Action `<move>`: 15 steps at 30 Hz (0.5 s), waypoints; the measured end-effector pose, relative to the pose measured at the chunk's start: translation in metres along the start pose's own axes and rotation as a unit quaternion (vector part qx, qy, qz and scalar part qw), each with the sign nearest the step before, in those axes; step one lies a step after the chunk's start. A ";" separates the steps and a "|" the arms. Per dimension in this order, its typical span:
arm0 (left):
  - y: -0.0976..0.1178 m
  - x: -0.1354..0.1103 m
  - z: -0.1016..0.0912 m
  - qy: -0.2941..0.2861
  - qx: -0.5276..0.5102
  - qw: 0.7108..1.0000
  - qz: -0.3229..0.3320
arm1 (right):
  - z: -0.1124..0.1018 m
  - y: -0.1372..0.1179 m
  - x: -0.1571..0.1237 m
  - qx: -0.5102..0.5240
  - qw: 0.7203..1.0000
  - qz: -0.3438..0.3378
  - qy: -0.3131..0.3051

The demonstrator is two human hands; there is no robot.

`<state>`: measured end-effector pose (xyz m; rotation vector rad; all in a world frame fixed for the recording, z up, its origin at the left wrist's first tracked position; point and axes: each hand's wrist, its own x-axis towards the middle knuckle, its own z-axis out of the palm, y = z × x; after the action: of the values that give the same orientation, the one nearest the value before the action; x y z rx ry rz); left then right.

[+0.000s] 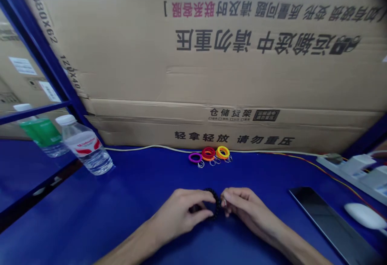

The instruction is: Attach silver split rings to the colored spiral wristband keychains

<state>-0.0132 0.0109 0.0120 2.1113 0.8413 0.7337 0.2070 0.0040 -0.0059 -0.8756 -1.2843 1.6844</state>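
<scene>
My left hand (184, 208) is closed around a black spiral coil wristband (217, 206), its thumb and fingers on the near left side of the loop. Just right of the coil, my right hand (242, 202) pinches a small metal key ring (224, 201), partly hidden by the fingertips. Farther back on the blue surface lie similar coils with metal rings: a purple coil (195, 158), a red coil (208, 153) on an orange one, and a yellow coil (223, 152) also resting on orange.
A clear water bottle (86, 146) stands at the left, near a green-labelled bottle (42, 132) beyond the blue frame. To the right lie a dark phone-like slab (329, 220), a white mouse-like object (364, 215) and a power strip (356, 176). Large cardboard (127, 75) walls the back.
</scene>
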 end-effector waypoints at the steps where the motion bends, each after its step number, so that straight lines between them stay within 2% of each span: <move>1: 0.001 -0.001 0.000 -0.007 0.002 1.000 0.017 | 0.000 0.001 0.000 0.009 1.000 0.008 -0.005; 4: 0.002 -0.001 -0.001 -0.006 0.000 1.000 0.025 | 0.000 0.003 0.000 0.009 1.000 -0.001 -0.003; 10: 0.002 0.003 0.000 0.015 -0.100 0.988 -0.120 | -0.002 -0.001 -0.001 -0.114 0.988 -0.098 0.038; 12: 0.002 0.003 0.000 0.020 -0.108 0.987 -0.120 | -0.002 -0.003 -0.001 -0.117 0.988 -0.096 0.027; 15: 0.005 0.001 -0.001 0.026 -0.059 0.996 -0.067 | -0.002 -0.004 -0.001 -0.059 0.997 -0.045 -0.001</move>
<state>-0.0118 0.0101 0.0169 1.9187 0.9337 0.7515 0.2095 0.0047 -0.0022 -0.8721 -1.4147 1.5524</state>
